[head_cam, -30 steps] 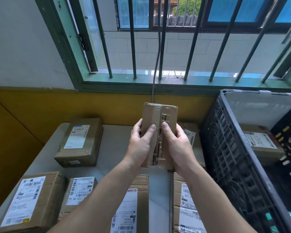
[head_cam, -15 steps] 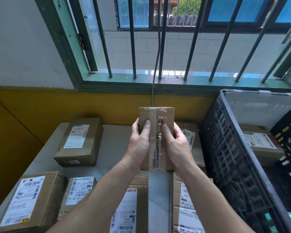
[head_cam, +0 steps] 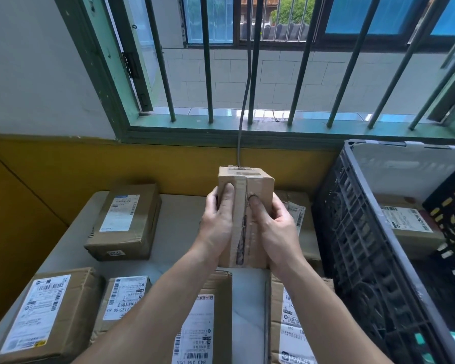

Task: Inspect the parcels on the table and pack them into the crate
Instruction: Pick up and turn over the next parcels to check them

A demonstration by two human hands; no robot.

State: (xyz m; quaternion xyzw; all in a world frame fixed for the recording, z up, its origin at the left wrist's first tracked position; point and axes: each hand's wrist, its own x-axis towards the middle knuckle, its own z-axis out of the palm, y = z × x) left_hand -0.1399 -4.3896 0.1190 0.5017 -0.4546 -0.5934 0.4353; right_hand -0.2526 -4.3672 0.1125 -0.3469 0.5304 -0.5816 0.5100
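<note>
A small cardboard parcel (head_cam: 241, 206) is held upright above the table (head_cam: 179, 227), gripped between both hands. Its left edge is clasped by the left hand (head_cam: 217, 227), whose thumb (head_cam: 227, 198) is pressed flat on the near face. The right edge is clasped by the right hand (head_cam: 276, 232), whose thumb (head_cam: 255, 206) is laid just beside the torn, taped seam down the middle. The other fingers are hidden behind the box.

A labelled parcel (head_cam: 124, 222) is seen left of the left hand, lying flat on the table. Two more boxes (head_cam: 47, 313) (head_cam: 124, 298) lie below and to the left, and two long parcels (head_cam: 202, 324) (head_cam: 292, 324) are partly covered by the forearms. Another box (head_cam: 304, 219) is largely hidden behind the right hand. To the right of that hand a black plastic crate (head_cam: 357, 245) is placed, with a packed parcel (head_cam: 405, 227) inside.
</note>
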